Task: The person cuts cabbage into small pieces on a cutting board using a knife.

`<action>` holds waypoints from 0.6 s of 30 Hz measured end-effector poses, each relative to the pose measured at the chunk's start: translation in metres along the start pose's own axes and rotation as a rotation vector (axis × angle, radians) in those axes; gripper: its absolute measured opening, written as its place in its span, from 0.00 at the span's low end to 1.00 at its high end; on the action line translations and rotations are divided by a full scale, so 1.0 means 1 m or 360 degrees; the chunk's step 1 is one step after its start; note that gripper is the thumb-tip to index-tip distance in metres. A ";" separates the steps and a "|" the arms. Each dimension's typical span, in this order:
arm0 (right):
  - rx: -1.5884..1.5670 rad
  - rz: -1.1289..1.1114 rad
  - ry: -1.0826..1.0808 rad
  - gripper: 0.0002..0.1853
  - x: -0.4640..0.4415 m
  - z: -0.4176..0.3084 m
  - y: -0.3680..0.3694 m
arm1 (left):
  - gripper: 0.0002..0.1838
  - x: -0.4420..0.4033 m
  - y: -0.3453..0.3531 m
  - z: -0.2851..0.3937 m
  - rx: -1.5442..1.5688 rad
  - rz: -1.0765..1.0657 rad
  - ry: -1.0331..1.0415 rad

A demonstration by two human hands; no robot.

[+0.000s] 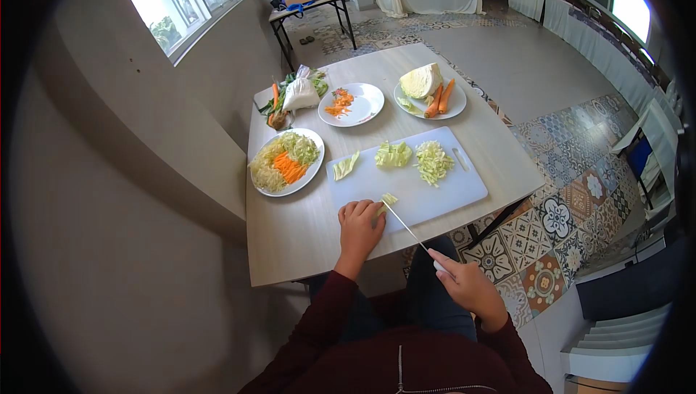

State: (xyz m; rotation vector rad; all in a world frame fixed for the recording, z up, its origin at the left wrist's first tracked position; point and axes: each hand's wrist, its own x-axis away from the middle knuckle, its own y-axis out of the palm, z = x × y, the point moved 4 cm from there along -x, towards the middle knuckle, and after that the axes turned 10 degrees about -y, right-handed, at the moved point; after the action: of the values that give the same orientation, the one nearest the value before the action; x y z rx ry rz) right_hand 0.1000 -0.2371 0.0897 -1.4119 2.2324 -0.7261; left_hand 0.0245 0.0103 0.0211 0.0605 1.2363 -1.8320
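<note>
Cabbage strips [390, 198] on cutting board [435, 195], just right of my left hand [360, 227], fingers bent, hold beneath them unclear; my right hand [467, 285] closed round knife [410, 231], blade tip beside strips.

Left hand [361, 224] palm down and slightly curled, right hand [466, 283] in closed grip
</note>
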 end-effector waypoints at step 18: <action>-0.0094 -0.0100 0.0118 0.24 -0.016 0.007 0.003 | 0.11 0.000 -0.001 0.000 0.0027 -0.0004 -0.0029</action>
State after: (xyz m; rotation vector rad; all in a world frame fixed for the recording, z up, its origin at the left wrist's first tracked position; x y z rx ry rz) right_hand 0.1080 -0.2233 0.0837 -1.5129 2.2922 -0.7505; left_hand 0.0237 0.0100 0.0216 0.0518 1.2089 -1.8413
